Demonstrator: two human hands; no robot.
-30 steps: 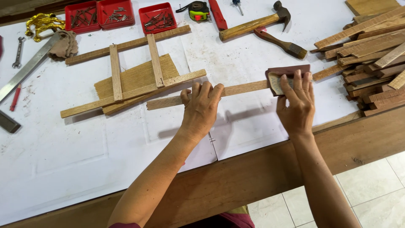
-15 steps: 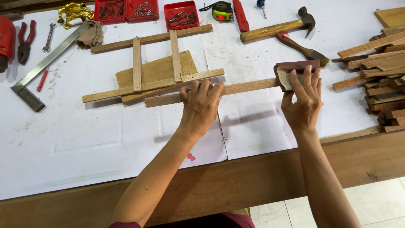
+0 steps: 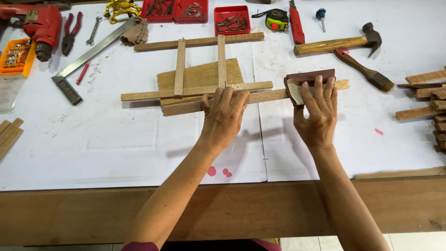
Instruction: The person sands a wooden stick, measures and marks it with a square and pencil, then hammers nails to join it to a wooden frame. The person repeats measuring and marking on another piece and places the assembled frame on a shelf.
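Hands work side by side at the middle of the bench point(image 3: 93, 153), which is covered in white paper. The left hand point(image 3: 224, 114) lies flat on a long wooden strip point(image 3: 269, 96), fingers point(image 3: 218, 95) pressed together and bearing down on it. The right hand point(image 3: 318, 111) sits just at 3 o'clock from the left one, its fingers point(image 3: 320, 88) slightly spread and curled over a folded sheet of sandpaper point(image 3: 302, 83) wrapped around the same strip near its right end. The strip runs left to right, its left end touching a flat board point(image 3: 200, 76) that carries a lattice of thin slats point(image 3: 179, 67). At 1 o'clock from the right hand lie a hammer point(image 3: 334, 43) and a brush point(image 3: 362, 69). Red trays of nails point(image 3: 232, 19) stand at 12 o'clock; a red drill point(image 3: 39, 25) is at 10 o'clock, and loose wood pieces point(image 3: 425, 93) lie at 3 o'clock.
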